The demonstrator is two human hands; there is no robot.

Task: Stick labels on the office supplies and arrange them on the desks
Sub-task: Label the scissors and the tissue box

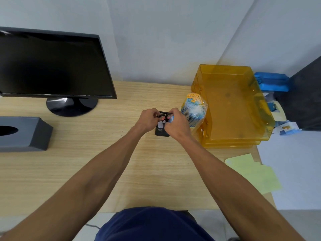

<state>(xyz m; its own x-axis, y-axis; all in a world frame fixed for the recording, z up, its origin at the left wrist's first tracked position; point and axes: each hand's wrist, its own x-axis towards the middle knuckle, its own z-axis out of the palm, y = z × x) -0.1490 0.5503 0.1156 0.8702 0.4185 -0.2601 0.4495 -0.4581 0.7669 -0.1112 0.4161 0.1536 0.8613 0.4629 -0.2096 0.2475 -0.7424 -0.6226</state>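
Note:
A small black mesh pen holder (162, 133) stands on the wooden desk (104, 162) at mid-distance. A pale label (161, 125) lies against its front face. My left hand (149, 120) grips the holder's rim from the left, thumb over the mesh. From the right, my right hand (175, 123) reaches the holder with curled fingers that pinch the label's edge and hold a small blue-white piece. Just right of the holder stands a clear plastic bag of blue and orange pens (194, 108).
Stacked orange letter trays (232, 108) fill the desk's right side. Yellow-green paper sheets (251, 173) lie at the right front edge. A black monitor (52, 66) and a grey tissue box (22, 133) stand at the left. Blue items (271, 81) sit beyond the trays.

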